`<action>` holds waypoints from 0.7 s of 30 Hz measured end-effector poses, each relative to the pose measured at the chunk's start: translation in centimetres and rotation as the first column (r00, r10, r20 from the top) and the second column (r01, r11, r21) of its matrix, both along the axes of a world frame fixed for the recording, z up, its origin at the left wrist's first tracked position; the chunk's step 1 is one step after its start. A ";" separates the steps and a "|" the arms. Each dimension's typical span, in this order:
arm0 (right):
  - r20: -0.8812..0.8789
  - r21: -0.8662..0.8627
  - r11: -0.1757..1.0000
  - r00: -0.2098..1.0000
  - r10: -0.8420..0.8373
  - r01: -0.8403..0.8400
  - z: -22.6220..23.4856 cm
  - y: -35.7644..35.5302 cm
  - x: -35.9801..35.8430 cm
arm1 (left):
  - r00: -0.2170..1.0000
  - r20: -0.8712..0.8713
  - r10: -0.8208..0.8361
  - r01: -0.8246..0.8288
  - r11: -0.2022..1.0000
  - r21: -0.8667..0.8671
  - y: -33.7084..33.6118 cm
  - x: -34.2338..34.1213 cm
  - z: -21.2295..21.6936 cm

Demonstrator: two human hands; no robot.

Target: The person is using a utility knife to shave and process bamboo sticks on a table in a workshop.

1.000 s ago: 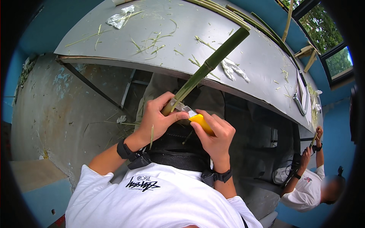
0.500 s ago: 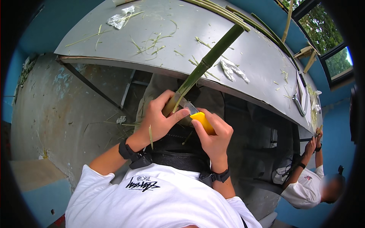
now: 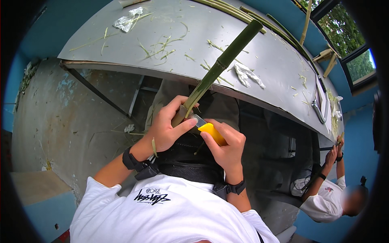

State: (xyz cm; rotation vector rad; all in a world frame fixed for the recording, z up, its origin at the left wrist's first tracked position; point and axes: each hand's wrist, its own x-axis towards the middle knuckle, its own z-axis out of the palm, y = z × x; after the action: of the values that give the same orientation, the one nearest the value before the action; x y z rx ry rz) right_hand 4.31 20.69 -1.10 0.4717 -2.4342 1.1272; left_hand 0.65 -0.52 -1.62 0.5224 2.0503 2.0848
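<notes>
A green bamboo pole slants up and away from my lap, its far end over the table. My left hand is wrapped round its near end, where the green skin is partly scraped to a paler tan. In my right hand is a yellow-handled knife. The flat blade points left and lies against the scraped part, close to my left thumb, which touches or nearly touches the blade. Thin peel curls beside the blade. One loose bamboo strip clings near my left wrist.
A grey table arches in front of me, scattered with bamboo shavings and crumpled white paper. Long bamboo strips lie along its far side. A metal-framed saw rests at the right. Another person works at far right.
The knife has slid a little down the bamboo toward me and to the left. The pole's far end has shifted slightly up and right. The strip near my left wrist has moved.
</notes>
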 end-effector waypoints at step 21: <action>-0.088 0.072 0.997 0.996 -0.031 0.038 -0.1 0.5 0.0 | 0.937 -0.304 0.175 -0.221 0.967 -0.125 1.1 0.2 -1.0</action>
State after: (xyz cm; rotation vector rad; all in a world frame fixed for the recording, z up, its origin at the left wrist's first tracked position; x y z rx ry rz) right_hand 4.34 21.24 -1.20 0.4889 -2.4052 0.9856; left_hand 0.83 0.55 -2.66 0.6542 2.5062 2.0275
